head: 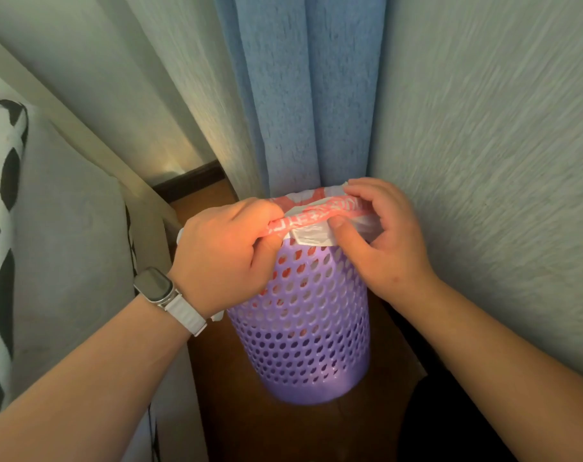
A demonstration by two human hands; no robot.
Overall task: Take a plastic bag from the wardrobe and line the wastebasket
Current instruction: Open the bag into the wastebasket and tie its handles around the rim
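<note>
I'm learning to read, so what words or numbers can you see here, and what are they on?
Plastic bag: white print on the pink band stretched between the left hand and right hand, too crumpled and blurred to read.
Watch on the left wrist: screen shows nothing readable.
Purple wastebasket: no words or numbers.
Nothing else carries writing.

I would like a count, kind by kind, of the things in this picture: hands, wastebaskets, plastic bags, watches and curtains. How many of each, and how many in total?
Hands: 2, the left hand and the right hand, both gripping the bag
Wastebaskets: 1, the purple wastebasket
Plastic bags: 1, the plastic bag at the rim
Watches: 1, the watch
Curtains: 1, the blue curtain
Total: 6
</note>
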